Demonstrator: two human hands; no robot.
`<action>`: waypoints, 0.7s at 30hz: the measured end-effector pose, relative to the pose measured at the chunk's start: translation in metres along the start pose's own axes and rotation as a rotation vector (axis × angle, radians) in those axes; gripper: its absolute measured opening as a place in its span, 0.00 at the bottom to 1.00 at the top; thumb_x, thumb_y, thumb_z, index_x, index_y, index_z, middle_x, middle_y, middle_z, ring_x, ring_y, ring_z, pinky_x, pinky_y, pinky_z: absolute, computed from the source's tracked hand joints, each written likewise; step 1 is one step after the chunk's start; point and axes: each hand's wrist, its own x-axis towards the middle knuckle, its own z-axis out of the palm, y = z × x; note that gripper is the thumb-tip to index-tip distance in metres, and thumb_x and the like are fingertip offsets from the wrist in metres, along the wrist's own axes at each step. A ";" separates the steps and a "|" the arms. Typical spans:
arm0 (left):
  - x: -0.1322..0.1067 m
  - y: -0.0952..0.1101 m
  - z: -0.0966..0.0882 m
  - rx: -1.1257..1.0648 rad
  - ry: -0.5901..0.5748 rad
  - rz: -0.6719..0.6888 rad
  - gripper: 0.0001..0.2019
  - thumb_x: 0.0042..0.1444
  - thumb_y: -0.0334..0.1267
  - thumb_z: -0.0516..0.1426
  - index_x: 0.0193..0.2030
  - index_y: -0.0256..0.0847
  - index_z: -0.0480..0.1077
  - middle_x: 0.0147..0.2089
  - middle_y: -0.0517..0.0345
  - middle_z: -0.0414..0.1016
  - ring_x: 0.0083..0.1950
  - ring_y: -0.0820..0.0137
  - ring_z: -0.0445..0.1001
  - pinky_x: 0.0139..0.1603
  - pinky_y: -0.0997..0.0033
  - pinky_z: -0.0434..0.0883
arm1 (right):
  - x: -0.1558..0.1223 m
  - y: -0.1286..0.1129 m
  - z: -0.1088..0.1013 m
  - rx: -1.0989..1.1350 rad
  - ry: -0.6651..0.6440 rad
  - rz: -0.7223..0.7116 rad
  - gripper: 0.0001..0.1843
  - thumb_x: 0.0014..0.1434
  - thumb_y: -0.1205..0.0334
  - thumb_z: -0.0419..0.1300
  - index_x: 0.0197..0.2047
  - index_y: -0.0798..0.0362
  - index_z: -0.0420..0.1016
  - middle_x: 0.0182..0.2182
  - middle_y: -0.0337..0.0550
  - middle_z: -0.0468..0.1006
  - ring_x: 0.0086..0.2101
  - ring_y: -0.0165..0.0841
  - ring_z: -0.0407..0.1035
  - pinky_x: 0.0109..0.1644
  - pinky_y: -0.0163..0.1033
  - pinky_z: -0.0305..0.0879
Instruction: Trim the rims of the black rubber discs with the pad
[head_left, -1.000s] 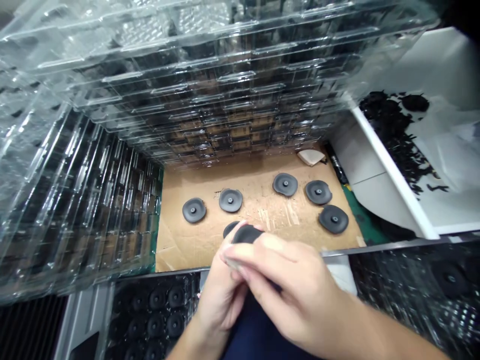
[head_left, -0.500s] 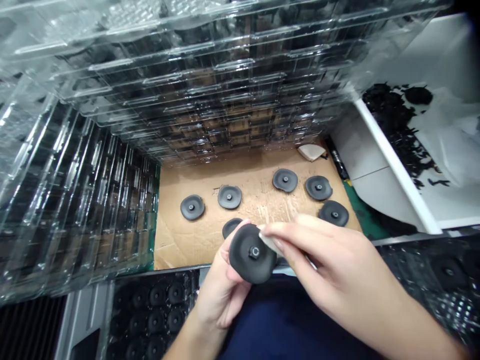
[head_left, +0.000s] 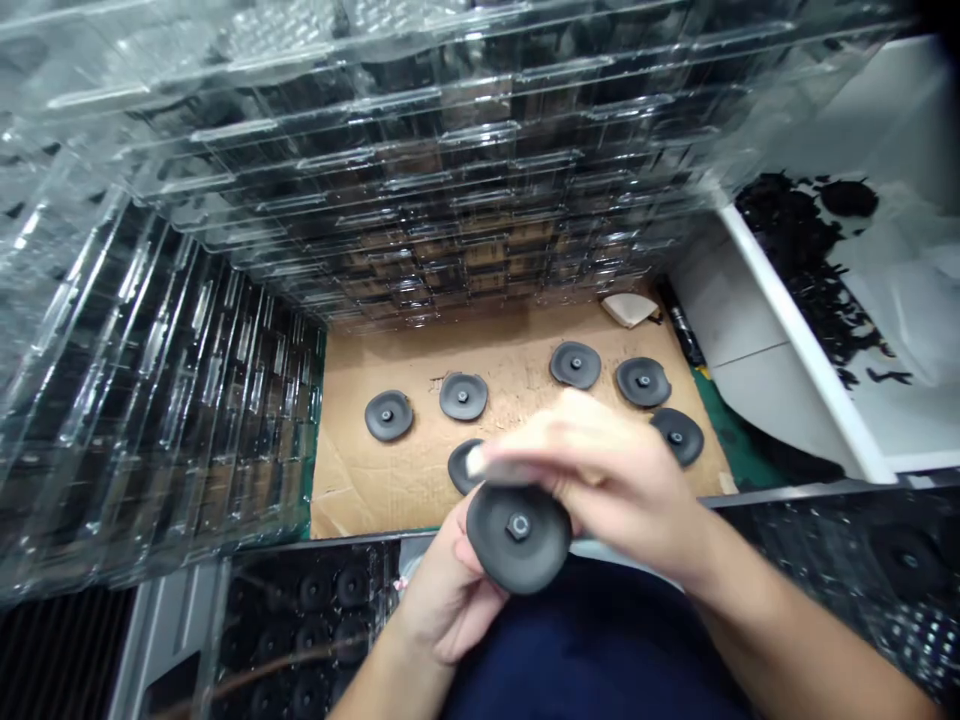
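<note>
My left hand (head_left: 457, 590) is closed on the edge of a black rubbery disc (head_left: 544, 555), which has a small hub with a metal-looking insert in its middle, facing up. Over the disc's far edge, my right hand (head_left: 607, 455) is closed and blurred by motion. A thin greyish-white wiping cloth (head_left: 514, 474) shows under its fingers, partly hidden, against the rim. Just beyond the hands, a similar disc (head_left: 463, 468) lies on the cardboard, partly covered. More such discs lie around it, including a disc (head_left: 463, 397) behind and a disc (head_left: 676, 437) to the right.
Stacked clear plastic trays (head_left: 420, 180) wall off the back and left of the cardboard (head_left: 360, 500). A folded whitish pad (head_left: 628, 309) and a dark pen-like tool (head_left: 681, 325) lie at back right. Black scraps (head_left: 802, 260) fill part of a white bin. A disc-filled tray (head_left: 300, 620) sits at lower left.
My right hand has moved left across the disc's far edge, with the cloth under its fingers. My left hand and the disc have shifted slightly down and toward me.
</note>
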 end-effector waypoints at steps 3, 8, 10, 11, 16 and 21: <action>-0.001 0.007 0.001 -0.119 -0.132 -0.036 0.25 0.38 0.43 0.70 0.46 0.44 0.76 0.48 0.56 0.80 0.46 0.61 0.79 0.47 0.71 0.75 | -0.012 0.028 -0.004 -0.067 0.118 0.439 0.10 0.63 0.63 0.55 0.44 0.49 0.77 0.42 0.39 0.80 0.40 0.31 0.73 0.41 0.35 0.67; -0.001 0.011 -0.003 -0.181 -0.211 -0.055 0.23 0.41 0.41 0.68 0.48 0.45 0.75 0.50 0.56 0.79 0.49 0.61 0.78 0.46 0.70 0.76 | -0.062 0.059 0.019 -0.082 0.045 0.602 0.13 0.61 0.58 0.54 0.43 0.51 0.78 0.36 0.44 0.81 0.34 0.35 0.74 0.35 0.37 0.70; 0.001 0.011 -0.004 -0.185 -0.202 -0.058 0.23 0.41 0.43 0.68 0.47 0.46 0.76 0.51 0.55 0.79 0.48 0.61 0.79 0.46 0.69 0.77 | -0.080 0.061 0.033 -0.090 0.032 0.610 0.14 0.62 0.58 0.53 0.43 0.51 0.79 0.34 0.44 0.80 0.32 0.34 0.74 0.35 0.38 0.70; 0.001 0.011 -0.005 -0.187 -0.198 -0.062 0.23 0.41 0.43 0.68 0.47 0.46 0.76 0.51 0.55 0.79 0.48 0.61 0.79 0.46 0.69 0.77 | -0.086 0.061 0.038 -0.092 0.031 0.608 0.14 0.62 0.58 0.53 0.43 0.51 0.78 0.34 0.44 0.80 0.33 0.34 0.74 0.37 0.38 0.70; 0.002 0.014 -0.003 -0.171 -0.198 -0.088 0.25 0.41 0.44 0.68 0.49 0.45 0.75 0.52 0.55 0.78 0.49 0.61 0.78 0.45 0.70 0.77 | -0.096 0.063 0.047 -0.100 0.048 0.579 0.14 0.63 0.58 0.52 0.45 0.49 0.78 0.35 0.43 0.80 0.35 0.34 0.74 0.39 0.36 0.70; -0.001 0.009 0.001 -0.124 -0.186 -0.030 0.26 0.40 0.42 0.69 0.49 0.45 0.74 0.51 0.55 0.78 0.47 0.62 0.78 0.48 0.70 0.74 | -0.083 0.056 0.023 -0.128 0.115 0.579 0.14 0.63 0.57 0.53 0.43 0.53 0.77 0.35 0.44 0.80 0.27 0.32 0.71 0.31 0.36 0.69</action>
